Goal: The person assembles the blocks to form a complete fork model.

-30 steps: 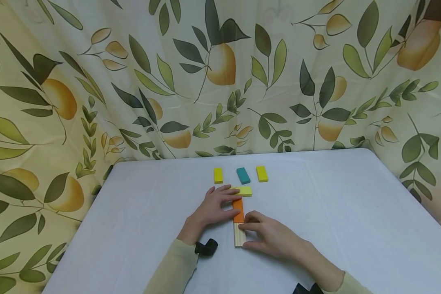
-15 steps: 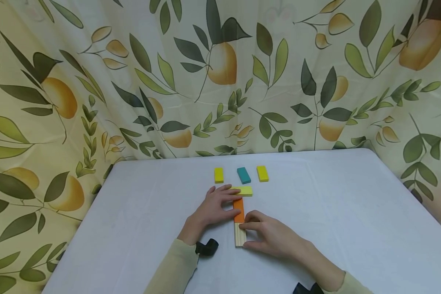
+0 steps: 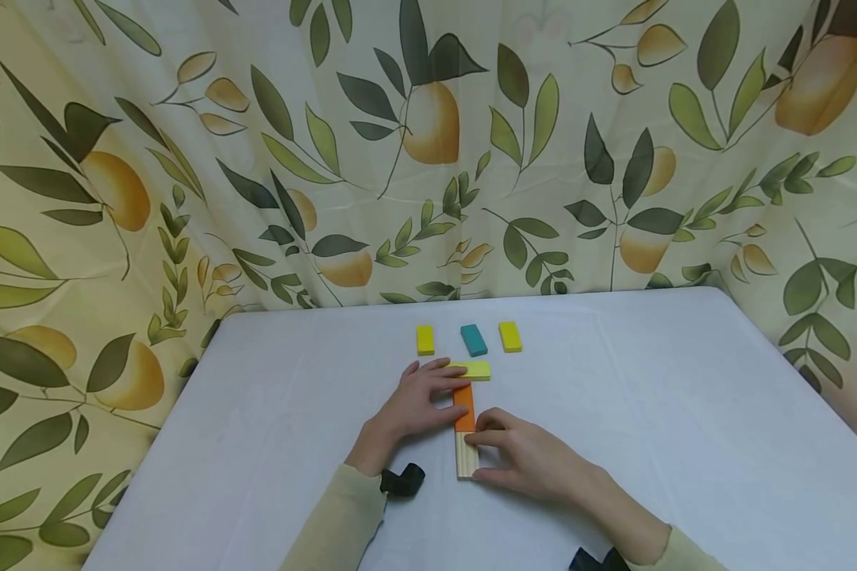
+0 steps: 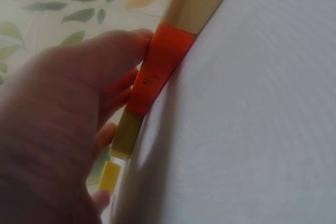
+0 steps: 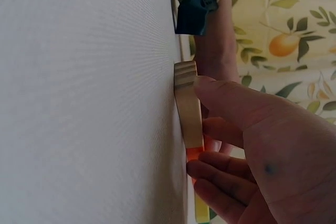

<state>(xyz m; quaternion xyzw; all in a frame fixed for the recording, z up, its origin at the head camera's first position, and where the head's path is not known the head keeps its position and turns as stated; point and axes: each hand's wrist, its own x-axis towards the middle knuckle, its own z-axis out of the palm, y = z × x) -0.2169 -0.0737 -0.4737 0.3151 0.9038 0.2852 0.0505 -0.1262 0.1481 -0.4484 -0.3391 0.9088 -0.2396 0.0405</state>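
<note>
Three wooden blocks lie flat and join end to side in the head view. A plain wooden block point(image 3: 466, 460) is nearest me, an orange block point(image 3: 464, 408) beyond it, and a pale yellow block point(image 3: 477, 370) crosswise at the far end. My left hand point(image 3: 417, 402) rests at their left, thumb on the orange block and outstretched fingers over part of the yellow one. With bent fingers, my right hand point(image 3: 536, 457) holds the plain block, index finger on top and thumb at its near right edge. The left wrist view shows the orange block point(image 4: 163, 69) beside my thumb.
Farther back on the white-covered table point(image 3: 650, 412) lie a yellow block point(image 3: 424, 340), a teal block point(image 3: 474, 340) and another yellow block point(image 3: 510, 337), apart from one another. A fruit-and-leaf patterned curtain point(image 3: 543, 159) hangs behind the table.
</note>
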